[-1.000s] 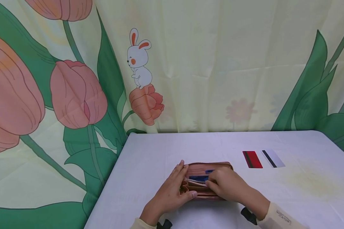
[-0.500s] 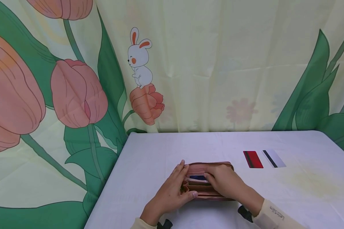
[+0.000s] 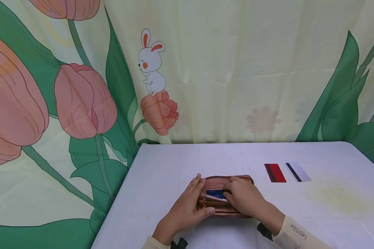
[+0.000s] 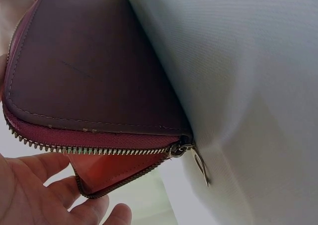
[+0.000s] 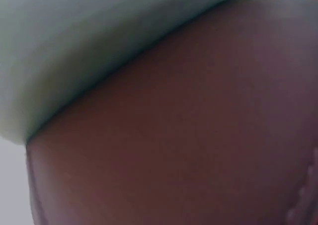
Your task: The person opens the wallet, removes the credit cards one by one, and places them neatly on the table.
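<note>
A pink zip-around wallet (image 3: 229, 206) stands upright on the white table, its mouth spread so the inner pockets show. My left hand (image 3: 184, 208) grips its left end, fingers along the far side and thumb over the near rim. In the left wrist view, the wallet's outer face (image 4: 89, 61) and brass zip pull (image 4: 200, 165) show beside the left fingers (image 4: 47, 168). Inside, my right hand (image 3: 245, 199) pinches a dark blue card (image 3: 216, 194) at its right end; the fingertips are partly hidden. The wallet's brown outer face (image 5: 174, 130) fills most of the right wrist view.
A red card (image 3: 275, 173) with a dark stripe and a white card (image 3: 298, 172) with a black stripe lie side by side at the back right of the table (image 3: 339, 221). Behind the table hangs a curtain (image 3: 212, 69) printed with tulips and a rabbit.
The right hand first shifts back and left over the wallet's pockets. More of the blue card shows now than half a second ago. The left hand keeps its place.
</note>
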{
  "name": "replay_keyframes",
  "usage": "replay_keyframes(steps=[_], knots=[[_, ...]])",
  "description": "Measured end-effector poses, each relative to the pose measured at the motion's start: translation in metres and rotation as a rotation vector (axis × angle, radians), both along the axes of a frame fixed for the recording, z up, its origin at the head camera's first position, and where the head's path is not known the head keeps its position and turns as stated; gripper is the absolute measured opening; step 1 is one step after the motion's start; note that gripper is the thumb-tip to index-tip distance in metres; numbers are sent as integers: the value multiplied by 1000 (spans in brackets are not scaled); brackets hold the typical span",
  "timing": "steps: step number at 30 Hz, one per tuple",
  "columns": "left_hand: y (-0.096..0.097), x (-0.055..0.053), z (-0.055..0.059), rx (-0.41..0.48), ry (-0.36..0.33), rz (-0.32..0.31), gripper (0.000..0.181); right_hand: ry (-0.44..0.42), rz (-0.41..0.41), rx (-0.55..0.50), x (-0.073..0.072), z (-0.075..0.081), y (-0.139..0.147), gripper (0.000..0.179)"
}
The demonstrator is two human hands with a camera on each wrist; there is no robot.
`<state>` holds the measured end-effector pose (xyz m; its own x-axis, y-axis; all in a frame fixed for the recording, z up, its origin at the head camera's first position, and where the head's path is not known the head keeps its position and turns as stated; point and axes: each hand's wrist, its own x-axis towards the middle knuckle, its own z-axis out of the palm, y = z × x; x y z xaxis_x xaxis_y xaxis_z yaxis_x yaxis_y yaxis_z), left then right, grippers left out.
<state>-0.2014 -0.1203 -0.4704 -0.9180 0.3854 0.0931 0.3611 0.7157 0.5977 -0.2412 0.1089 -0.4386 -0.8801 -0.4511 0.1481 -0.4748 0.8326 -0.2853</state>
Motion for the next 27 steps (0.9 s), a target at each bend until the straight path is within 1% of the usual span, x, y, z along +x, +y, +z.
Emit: replay_keyframes(steps=[4,10,14,17,20,24,27], knots=[[0,0,-1,5,6,-8,97,18,10,25,2,1,1,13],[0,0,0,0,18,-11,96,48,23,43,4,0,2,13],[0,1,1,7,11,-10,96,47,29,49,3,1,1,12],[-1,1,0,14,12,-12,95,29,36,33,3,1,0,12],[-1,2,0,18,21,-15,95,-12,58,-8,2,1,0,15],[-1,2,0,22,29,-18,95,-54,117,-52,0,2,1,12],[-1,3,0,27,28,-20,95,-52,159,-65,0,1,3,10]])
